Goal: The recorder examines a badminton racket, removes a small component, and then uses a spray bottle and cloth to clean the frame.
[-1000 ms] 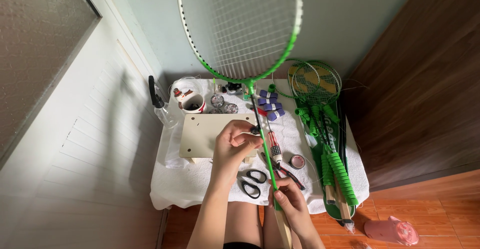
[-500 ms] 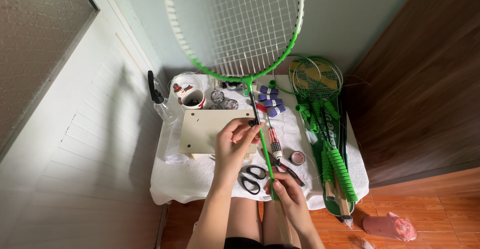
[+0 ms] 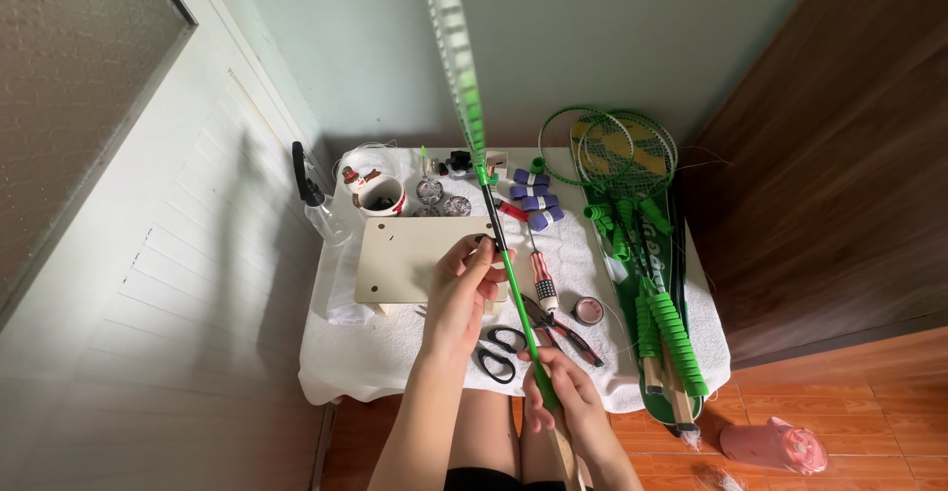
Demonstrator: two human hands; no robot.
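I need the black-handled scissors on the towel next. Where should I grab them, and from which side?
Take the scissors by the two handle loops, coming straight down from above. They lie flat on the white towel, loops upward and open. Approach from the left of the racket shaft, between the left hand and right hand; pliers crowd the right.

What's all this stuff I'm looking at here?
Held badminton racket: one, green and white, raised edge-on over the table.
Spare rackets: several, green, table's right side.
Wooden board: one, pale, centre.
Scissors: one, black, front.
Pliers: one, dark, beside scissors.
Mug: one, white, back.
Grip rolls: four, purple, back.
Towel: one, white, covering table.
Left hand: on the shaft.
Right hand: gripping the handle.
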